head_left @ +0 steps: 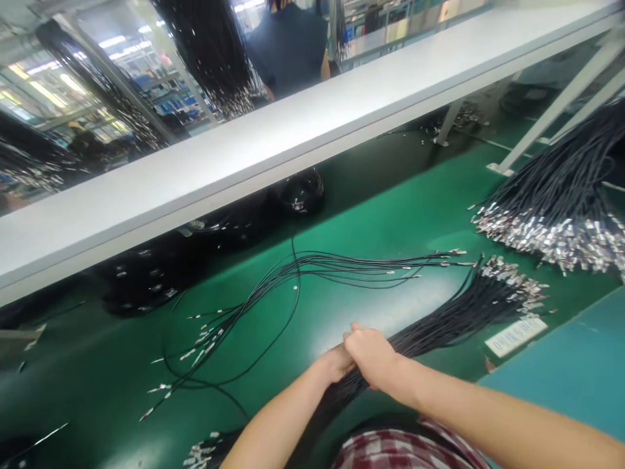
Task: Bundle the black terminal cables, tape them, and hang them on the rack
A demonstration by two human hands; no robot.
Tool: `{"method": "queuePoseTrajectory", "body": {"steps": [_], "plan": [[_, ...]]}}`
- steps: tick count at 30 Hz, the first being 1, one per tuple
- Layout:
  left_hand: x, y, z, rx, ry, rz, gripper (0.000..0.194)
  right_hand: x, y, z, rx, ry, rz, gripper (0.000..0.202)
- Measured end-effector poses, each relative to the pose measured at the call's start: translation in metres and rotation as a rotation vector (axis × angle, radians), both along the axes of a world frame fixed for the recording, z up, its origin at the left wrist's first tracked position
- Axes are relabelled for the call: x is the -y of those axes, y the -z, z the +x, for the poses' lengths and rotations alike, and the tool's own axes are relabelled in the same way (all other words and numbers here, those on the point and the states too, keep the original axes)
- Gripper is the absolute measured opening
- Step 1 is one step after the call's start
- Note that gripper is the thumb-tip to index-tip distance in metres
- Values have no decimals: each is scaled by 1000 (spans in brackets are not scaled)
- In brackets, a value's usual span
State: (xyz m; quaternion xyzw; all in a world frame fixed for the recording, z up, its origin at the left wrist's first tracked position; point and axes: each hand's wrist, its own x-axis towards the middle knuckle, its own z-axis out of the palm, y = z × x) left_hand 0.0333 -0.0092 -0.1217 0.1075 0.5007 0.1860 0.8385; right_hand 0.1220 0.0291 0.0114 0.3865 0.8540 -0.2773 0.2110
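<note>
A thick bundle of black cables (439, 326) with silvery connector ends lies across the green table near its front edge. My left hand (338, 362) and my right hand (372, 355) are side by side at its middle, touching each other, both with fingers wrapped round the bundle. More connector ends of black cables show at the lower left, partly behind my left forearm. Beyond my hands a thin, loose group of black cables (322, 260) is spread on the green surface (381, 228), with one cable looping away from it.
A long white shelf (293, 133) crosses above the table. Large cable bundles (561, 202) lie at the right; others hang behind the shelf (209, 52). A white labelled block (516, 337) sits by the blue-green mat (576, 371). Dark coils (146, 280) lie beneath the shelf. A person (288, 49) is beyond.
</note>
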Motion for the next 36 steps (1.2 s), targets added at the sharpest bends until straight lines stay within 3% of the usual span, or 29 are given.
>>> {"method": "queuePoseTrajectory", "body": {"steps": [4, 6, 8, 11, 14, 16, 19, 23, 25, 29, 31, 36], "plan": [[-9, 10, -10, -91, 38, 81, 20, 37, 31, 43, -257, 413, 196, 53], [-13, 11, -13, -113, 67, 95, 19, 63, 55, 65, -463, 612, 303, 46], [-16, 9, -16, -120, 83, 92, 17, 86, 75, 78, -607, 778, 304, 33], [-20, 2, -17, -29, 66, 23, 12, 110, 94, 85, -750, 1127, 123, 16], [-18, 4, -16, 63, 110, -91, 19, 120, 111, 85, -902, 1459, -202, 30], [-13, 10, -14, 62, 262, -155, 22, 121, 122, 81, -1016, 1518, -366, 37], [-4, 19, -10, 103, 525, -222, 25, 117, 134, 70, -1148, 1546, -457, 38], [7, 16, -2, 311, 621, -276, 27, 114, 140, 63, -1089, 1632, -296, 33], [13, 11, 4, 304, 552, -299, 25, 114, 139, 65, -1069, 1644, -279, 34], [24, -1, 17, 76, 79, -36, 28, 115, 128, 76, -1253, 1608, -636, 42], [26, -9, 18, 56, -85, 79, 34, 115, 119, 80, -1328, 1598, -777, 42], [22, -25, 11, 176, -185, 84, 42, 111, 103, 81, -1365, 1658, -974, 37]]}}
